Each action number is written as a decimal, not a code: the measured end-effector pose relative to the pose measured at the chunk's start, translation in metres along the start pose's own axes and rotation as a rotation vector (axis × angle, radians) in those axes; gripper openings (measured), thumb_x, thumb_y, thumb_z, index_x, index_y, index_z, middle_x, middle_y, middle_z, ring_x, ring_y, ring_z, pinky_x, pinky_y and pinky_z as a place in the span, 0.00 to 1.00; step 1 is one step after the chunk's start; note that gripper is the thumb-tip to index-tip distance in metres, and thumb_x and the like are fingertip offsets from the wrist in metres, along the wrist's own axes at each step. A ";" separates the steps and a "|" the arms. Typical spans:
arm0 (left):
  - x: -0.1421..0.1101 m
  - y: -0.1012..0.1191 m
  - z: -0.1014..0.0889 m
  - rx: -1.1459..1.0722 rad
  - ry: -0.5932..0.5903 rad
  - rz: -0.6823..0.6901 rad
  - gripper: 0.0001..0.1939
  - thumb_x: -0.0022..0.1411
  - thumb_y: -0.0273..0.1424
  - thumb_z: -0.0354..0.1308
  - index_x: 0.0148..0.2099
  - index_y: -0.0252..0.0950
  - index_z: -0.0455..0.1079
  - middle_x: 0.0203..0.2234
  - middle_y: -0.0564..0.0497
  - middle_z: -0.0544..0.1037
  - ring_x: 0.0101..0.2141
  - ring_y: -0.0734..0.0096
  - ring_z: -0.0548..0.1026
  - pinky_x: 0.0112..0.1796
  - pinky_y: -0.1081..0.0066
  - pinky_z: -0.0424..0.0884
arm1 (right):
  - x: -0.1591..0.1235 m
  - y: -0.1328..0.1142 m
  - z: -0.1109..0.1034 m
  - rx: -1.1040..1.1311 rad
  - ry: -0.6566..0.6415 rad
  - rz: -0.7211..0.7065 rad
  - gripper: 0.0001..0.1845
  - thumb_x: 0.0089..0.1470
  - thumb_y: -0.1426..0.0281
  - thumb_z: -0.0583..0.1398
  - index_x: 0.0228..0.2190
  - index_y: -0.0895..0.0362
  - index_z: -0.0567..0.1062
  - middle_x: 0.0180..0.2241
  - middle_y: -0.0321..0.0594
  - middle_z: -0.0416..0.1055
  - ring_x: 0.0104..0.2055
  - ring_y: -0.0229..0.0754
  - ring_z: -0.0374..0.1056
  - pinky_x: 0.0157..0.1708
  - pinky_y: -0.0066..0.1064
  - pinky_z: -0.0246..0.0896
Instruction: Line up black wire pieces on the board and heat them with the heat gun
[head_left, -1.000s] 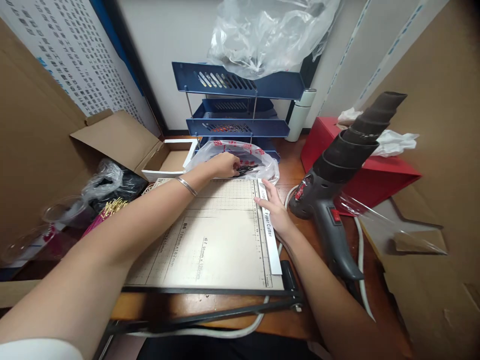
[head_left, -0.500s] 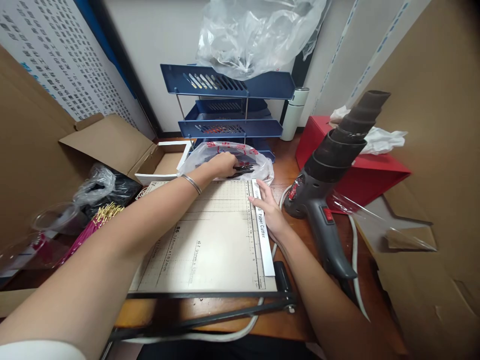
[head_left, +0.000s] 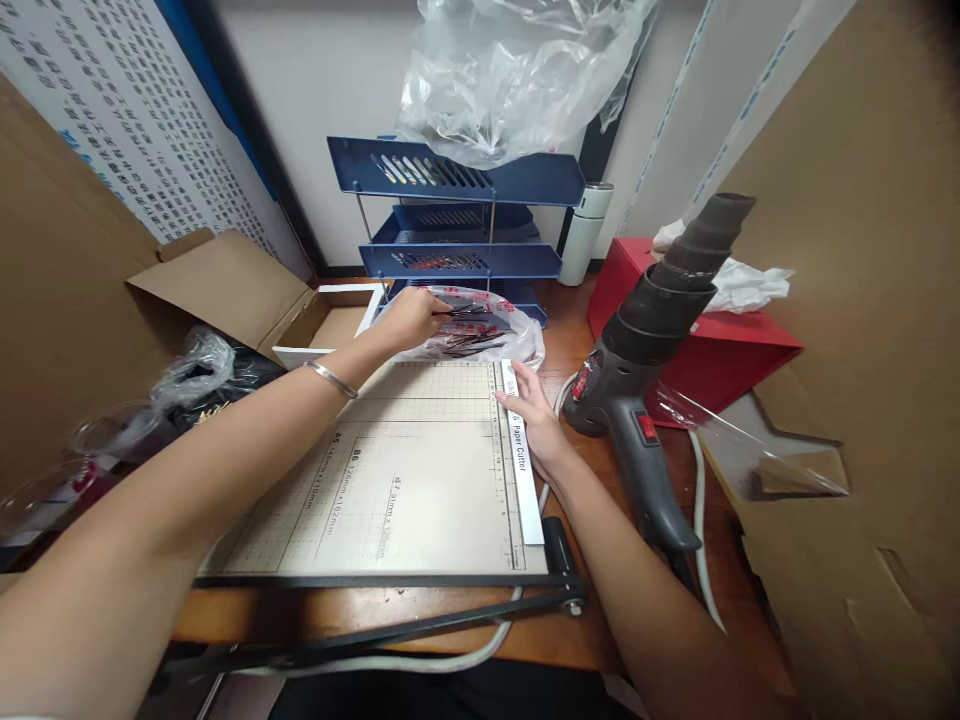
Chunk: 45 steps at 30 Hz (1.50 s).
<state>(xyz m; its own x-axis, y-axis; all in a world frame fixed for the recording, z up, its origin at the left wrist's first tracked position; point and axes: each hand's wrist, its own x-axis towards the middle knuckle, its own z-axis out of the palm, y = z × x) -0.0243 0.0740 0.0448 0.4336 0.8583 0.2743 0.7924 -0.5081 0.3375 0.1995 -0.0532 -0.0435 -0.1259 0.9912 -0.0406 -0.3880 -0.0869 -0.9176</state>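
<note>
Left hand (head_left: 411, 318): we see its fingertips pinched on thin black strips (head_left: 466, 312) over the plastic bag (head_left: 527, 328); loose strips could slip from that hold or snag the bag's flimsy rim.
Right hand (head_left: 538, 420): we find it spread, fingers across the white guard (head_left: 523, 470) of the paper cutter (head_left: 442, 480); a shifting palm could nudge the board.
Heat gun (head_left: 637, 370): nozzle up, near the right forearm; we judge that a caught cable could topple it.
Plastic bag: more black strips inside, just beyond the cutter.
Cardboard box (head_left: 291, 335): open, brown floor showing.
Red box (head_left: 720, 355): white tissue protruding.
</note>
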 end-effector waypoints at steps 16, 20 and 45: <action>-0.146 0.070 0.005 0.181 -0.037 0.043 0.13 0.71 0.32 0.61 0.51 0.39 0.85 0.43 0.45 0.88 0.42 0.55 0.84 0.41 0.62 0.74 | 0.000 0.002 -0.009 -0.172 -0.076 -0.059 0.51 0.37 0.64 0.71 0.63 0.46 0.63 0.73 0.39 0.58 0.77 0.55 0.51 0.78 0.50 0.42; -0.148 0.074 0.002 0.148 -0.074 0.045 0.11 0.70 0.30 0.62 0.50 0.38 0.84 0.42 0.46 0.87 0.44 0.55 0.82 0.44 0.61 0.74 | -0.001 0.003 -0.010 -0.214 -0.090 -0.070 0.53 0.36 0.64 0.72 0.64 0.47 0.62 0.72 0.43 0.60 0.76 0.57 0.54 0.77 0.52 0.46; -0.167 0.091 -0.016 -0.587 0.182 -0.210 0.13 0.66 0.41 0.65 0.41 0.36 0.78 0.38 0.47 0.85 0.39 0.64 0.81 0.42 0.65 0.76 | 0.001 0.000 -0.008 -0.219 -0.061 -0.029 0.51 0.36 0.64 0.71 0.63 0.48 0.64 0.70 0.43 0.63 0.73 0.56 0.59 0.75 0.51 0.50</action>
<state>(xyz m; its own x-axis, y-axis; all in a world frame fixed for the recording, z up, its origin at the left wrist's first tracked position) -0.0314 -0.1171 0.0436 0.1741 0.9442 0.2795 0.4638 -0.3290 0.8226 0.2070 -0.0511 -0.0464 -0.1754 0.9845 0.0046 -0.1853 -0.0285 -0.9823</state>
